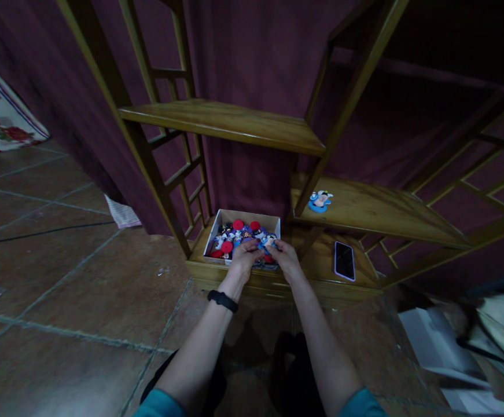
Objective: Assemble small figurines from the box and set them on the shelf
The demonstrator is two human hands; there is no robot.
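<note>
A shallow cardboard box (209, 238) stands on the low shelf, filled with small figurines in red, blue, purple and black. Over its front right corner, a small blue and white figurine (269, 240) sits between my two hands. My right hand (284, 256) is closed on its right side with the thumb and fingers. My left hand (246, 256), below a black wristband, has its fingers bent together at the lower left of the same figurine. Its exact hold is partly hidden. A similar figurine (320, 201) on a blue base stands on the shelf to the right.
A phone (344, 260) lies on the low shelf right of my hands. A wooden shelf board (225, 121) and slanted posts frame the space above the box. Dark red curtain hangs behind. White papers (440, 341) lie on the tiled floor at right, and a black cable (43, 232) at left.
</note>
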